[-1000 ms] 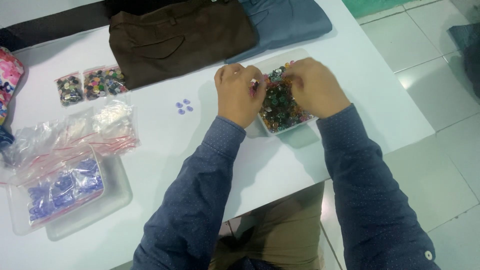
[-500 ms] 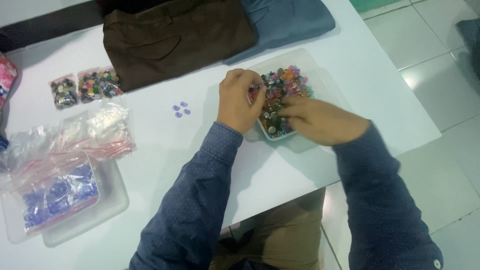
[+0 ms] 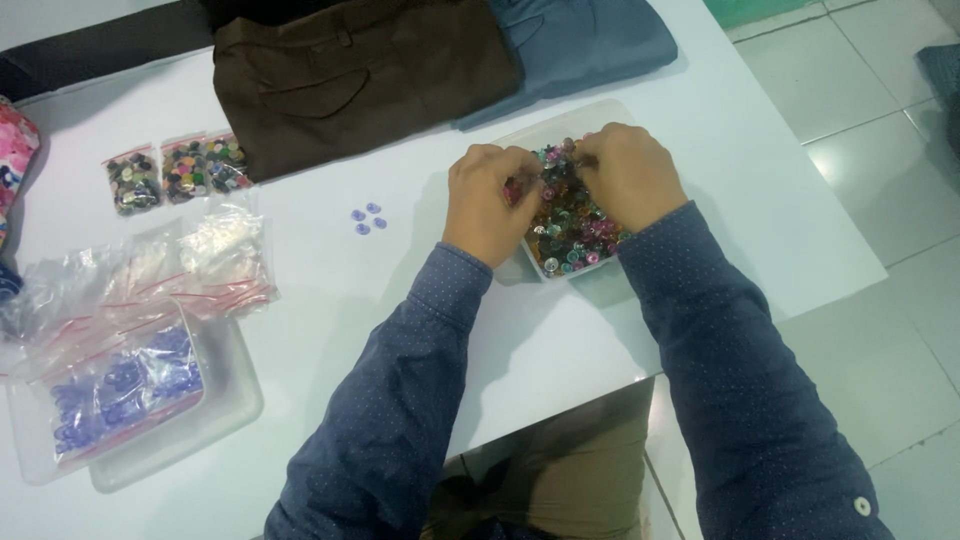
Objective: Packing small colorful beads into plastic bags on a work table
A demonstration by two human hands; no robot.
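Head view, left to right. Clear tray (image 3: 235, 410) at table's near-left edge, bag of blue buttons (image 3: 120, 395) in it; zip bags (image 3: 215, 255) behind. Four loose lilac buttons (image 3: 367, 219) on white table (image 3: 330, 300). Left hand (image 3: 492, 203) curled, fingertips dug into mixed buttons (image 3: 572, 235) filling clear box (image 3: 540, 270). Right hand (image 3: 628, 172) curled likewise, just beside; what either pinches, cannot tell. Brown trousers (image 3: 350, 75), blue garment (image 3: 590, 40) folded behind. Pale tiled floor (image 3: 870, 180) right.

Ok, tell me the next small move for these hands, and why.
Probably lift one button clear of the tray: both the left hand and the right hand are buried in the mixed buttons, while four lilac buttons lie sorted on the table.
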